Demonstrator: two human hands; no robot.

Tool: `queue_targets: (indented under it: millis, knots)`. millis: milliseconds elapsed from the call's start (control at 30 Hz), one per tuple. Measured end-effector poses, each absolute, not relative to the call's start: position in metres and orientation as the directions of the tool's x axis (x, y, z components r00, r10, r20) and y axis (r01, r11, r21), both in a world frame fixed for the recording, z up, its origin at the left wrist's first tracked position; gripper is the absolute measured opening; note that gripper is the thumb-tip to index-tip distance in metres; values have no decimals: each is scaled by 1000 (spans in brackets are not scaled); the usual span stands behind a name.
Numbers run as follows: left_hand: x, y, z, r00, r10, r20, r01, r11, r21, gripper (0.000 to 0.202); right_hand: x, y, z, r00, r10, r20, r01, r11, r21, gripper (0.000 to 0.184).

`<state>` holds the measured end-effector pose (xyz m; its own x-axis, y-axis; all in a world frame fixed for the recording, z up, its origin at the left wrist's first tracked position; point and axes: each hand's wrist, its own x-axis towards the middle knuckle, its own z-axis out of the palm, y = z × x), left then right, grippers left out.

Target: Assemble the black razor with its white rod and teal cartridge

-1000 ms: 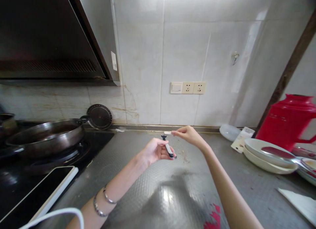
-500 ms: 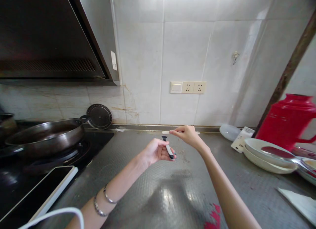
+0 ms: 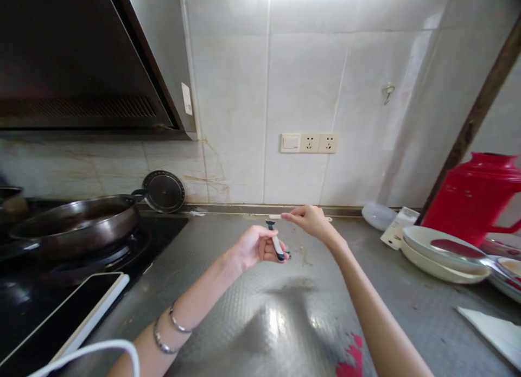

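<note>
In the middle of the head view, my left hand (image 3: 258, 245) is closed around a slim black-and-white handled tool (image 3: 277, 247). Its forked black head points up and away; it resembles a peeler or razor, but I cannot tell which. Small dark bits show by the fingertips. Just to the right and a little farther off, my right hand (image 3: 308, 221) pinches a thin pale utensil (image 3: 275, 217), held level. One pale end sticks out left of the fingers, and an end with a hole shows behind the hand. The two tools appear close together but apart.
Below the hands lies the grey metal counter (image 3: 228, 323). A steel pan (image 3: 77, 225) sits on the black stove at left, near a phone (image 3: 65, 317) with a white cable. At right stand stacked bowls (image 3: 443, 266) and a red thermos jug (image 3: 474, 198).
My right hand and the pale utensil have shifted very slightly right. My left hand keeps its hold on the black-and-white tool, almost unmoved.
</note>
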<state>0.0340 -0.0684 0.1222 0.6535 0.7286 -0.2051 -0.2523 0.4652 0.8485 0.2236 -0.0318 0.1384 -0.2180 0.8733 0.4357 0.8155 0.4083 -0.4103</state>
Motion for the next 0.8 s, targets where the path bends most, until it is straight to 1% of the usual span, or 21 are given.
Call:
queue_targets:
  millis: [67,133,200,300,400,467,567,700,767,800]
  knots:
    - [32,-70,126,653,734,-184,-255,443,860,30,229,-28,136,-143,885,443,853,337,-398,50]
    - [31,-72,130,651,740,-170,-253,423,870,28,237,-24,132,-114,891,439,850,316,-422,43]
    - [29,-74,133,643,748,-166,-249,409,878,27,243,-19,129,-154,880,450,814,371,-447,35]
    - [28,-75,136,634,756,-163,-243,395,886,26,246,-16,129,-232,832,504,760,478,-440,33]
    - [28,-75,136,627,764,-153,-252,385,888,22,241,-18,133,-219,807,549,774,486,-405,33]
    - [27,-75,137,617,775,-135,-261,364,894,16,235,-22,137,-171,811,560,811,439,-387,36]
    - [25,-74,136,631,772,-77,-254,299,920,4,224,-30,140,-52,845,532,881,290,-375,42]
    - [20,-75,138,687,726,-15,-189,199,962,17,211,-36,138,86,919,384,945,47,-324,40]
    - [17,-77,140,689,725,0,-152,145,978,20,205,-35,133,98,949,300,958,-8,-285,35]
    - [16,-78,142,686,728,7,-135,117,984,20,202,-33,128,75,965,250,963,-6,-268,34]
